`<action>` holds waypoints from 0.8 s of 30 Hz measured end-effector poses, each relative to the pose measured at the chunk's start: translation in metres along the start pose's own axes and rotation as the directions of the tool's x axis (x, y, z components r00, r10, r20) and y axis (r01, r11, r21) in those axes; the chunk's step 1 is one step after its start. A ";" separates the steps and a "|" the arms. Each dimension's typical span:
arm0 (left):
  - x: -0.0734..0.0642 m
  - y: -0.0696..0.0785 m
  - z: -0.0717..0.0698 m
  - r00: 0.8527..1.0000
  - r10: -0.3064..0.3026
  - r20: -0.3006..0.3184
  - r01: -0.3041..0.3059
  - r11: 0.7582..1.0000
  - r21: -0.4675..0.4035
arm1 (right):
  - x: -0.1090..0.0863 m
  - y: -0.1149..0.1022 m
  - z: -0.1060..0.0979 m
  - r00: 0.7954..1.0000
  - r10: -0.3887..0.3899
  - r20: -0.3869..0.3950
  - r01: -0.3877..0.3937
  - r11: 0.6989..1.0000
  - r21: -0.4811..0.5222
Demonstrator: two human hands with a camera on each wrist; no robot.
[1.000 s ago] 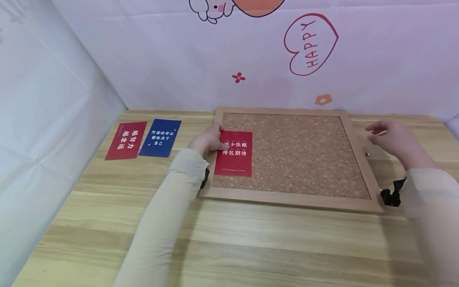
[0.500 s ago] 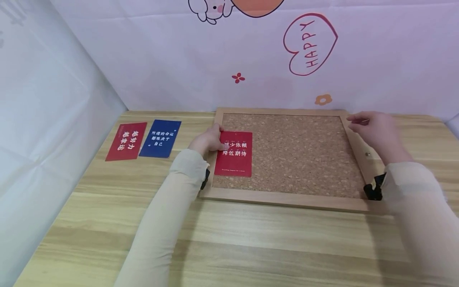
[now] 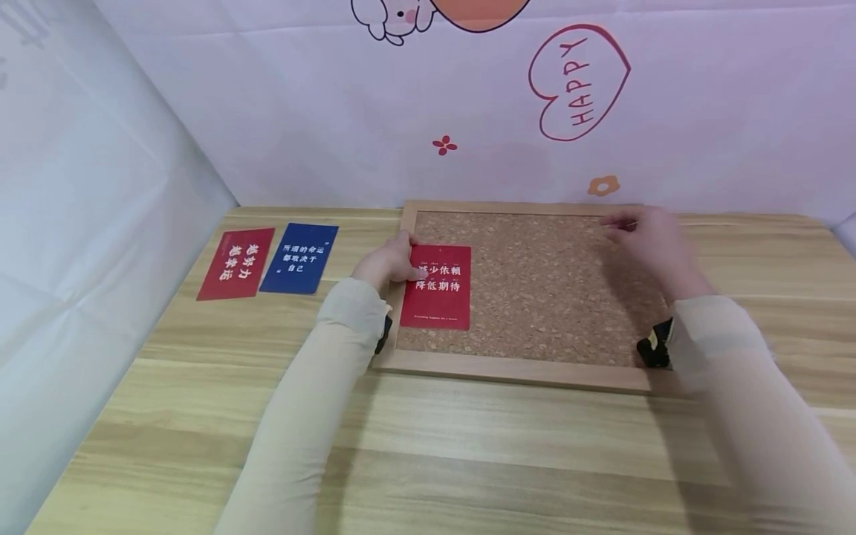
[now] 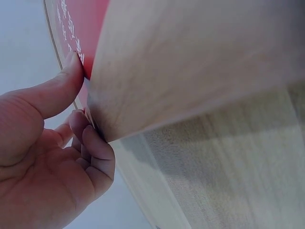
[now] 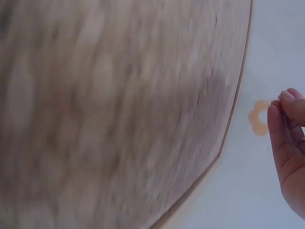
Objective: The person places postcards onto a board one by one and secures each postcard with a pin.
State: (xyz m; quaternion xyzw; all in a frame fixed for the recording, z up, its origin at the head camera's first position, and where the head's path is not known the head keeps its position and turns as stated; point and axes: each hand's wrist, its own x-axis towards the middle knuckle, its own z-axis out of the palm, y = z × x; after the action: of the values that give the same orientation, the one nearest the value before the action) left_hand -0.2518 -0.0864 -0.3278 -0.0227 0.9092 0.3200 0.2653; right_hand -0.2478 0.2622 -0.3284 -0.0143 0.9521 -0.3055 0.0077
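Observation:
A red card (image 3: pixel 435 305) with white writing lies on the left side of a wood-framed corkboard (image 3: pixel 535 290). My left hand (image 3: pixel 386 261) grips the board's left edge, its thumb on the card. In the left wrist view, that thumb presses near the edge of the red card (image 4: pixel 97 28), while the fingers curl at the side of the wooden frame (image 4: pixel 143 105). Over the board's upper right part, my right hand (image 3: pixel 649 241) is raised with thumb and fingertips together. The right wrist view shows the hand (image 5: pixel 290 138) pinching a tiny pin-like thing, mostly hidden by the fingertips.
Left of the board, another red card (image 3: pixel 235 264) and a blue card (image 3: pixel 299 258) lie side by side on the wooden table (image 3: pixel 200 416). A white printed cloth (image 3: pixel 301 111) rises right behind the board. Each wrist wears a black camera mount.
My right hand has moved left from beside the board to over its upper right part, casting a shadow on the cork. The left hand and the cards have stayed put.

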 end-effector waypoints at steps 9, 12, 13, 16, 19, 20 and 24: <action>0.002 0.000 0.002 1.000 0.004 -0.017 -0.004 1.000 0.014 | 0.001 -0.015 0.015 0.992 -0.120 -0.040 0.120 0.993 0.000; 0.004 0.000 0.003 1.000 0.011 -0.020 -0.011 1.000 0.005 | -0.001 -0.019 0.017 0.991 -0.127 -0.047 0.124 0.991 -0.054; 0.004 0.000 0.003 1.000 0.010 -0.021 -0.010 1.000 0.000 | -0.001 -0.021 0.018 0.992 -0.118 -0.041 0.115 0.991 -0.071; 0.003 -0.001 0.004 1.000 0.007 -0.024 -0.007 1.000 -0.006 | 0.000 -0.025 0.022 0.996 -0.089 -0.010 0.088 0.994 -0.070; 0.003 -0.001 0.003 1.000 0.002 -0.025 -0.002 1.000 -0.008 | 0.001 -0.028 0.026 0.997 -0.079 0.019 0.079 0.996 -0.030; 0.003 -0.002 0.003 1.000 0.002 -0.026 -0.002 1.000 -0.006 | 0.002 -0.030 0.027 0.996 -0.086 0.024 0.086 0.996 -0.019; 0.003 -0.003 0.003 0.999 0.003 -0.032 -0.003 1.000 0.000 | 0.002 -0.036 0.031 0.995 -0.078 0.067 0.078 0.997 0.000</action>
State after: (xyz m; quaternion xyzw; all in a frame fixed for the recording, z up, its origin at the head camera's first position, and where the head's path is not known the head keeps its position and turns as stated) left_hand -0.2526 -0.0862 -0.3333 -0.0267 0.9133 0.3201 0.2502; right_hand -0.2481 0.2153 -0.3326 -0.0619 0.9504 -0.3036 0.0278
